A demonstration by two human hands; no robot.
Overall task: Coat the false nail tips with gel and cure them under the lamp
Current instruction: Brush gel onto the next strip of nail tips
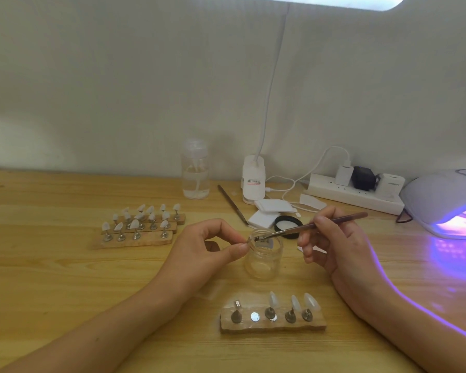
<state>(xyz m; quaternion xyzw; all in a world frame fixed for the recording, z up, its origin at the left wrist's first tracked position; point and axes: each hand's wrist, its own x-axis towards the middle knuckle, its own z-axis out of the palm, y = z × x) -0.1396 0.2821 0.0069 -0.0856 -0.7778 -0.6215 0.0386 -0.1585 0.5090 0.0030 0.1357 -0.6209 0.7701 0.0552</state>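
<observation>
Your clear glass jar (264, 258) stands open at the middle of the wooden table (51, 278); how much gel it holds you cannot tell through the glass. Its black lid (289, 227) lies just beyond, at 1 o'clock. At 11 o'clock, well back, a pump bottle (196, 170) is about half full of clear liquid.

The nail tips (293, 302) nearest you sit at 6 o'clock from the jar: three translucent, pointed tips on metal stands in a wooden holder (273, 323) (one more stand is bare, and one slot shows only a silver disc). At 10 o'clock, three more holders (140, 227) carry rows of whitish tips.

Your left hand (207, 249) is nearly closed, thumb and forefinger pinching a small piece (249, 239) at the jar's rim; it is too small to identify. Your right hand (334, 243) grips a brush (320, 224) like a pen, its bristles over the jar's mouth, close to that piece.

At 3 o'clock the curing lamp (441, 203) glows purple onto the table.
</observation>
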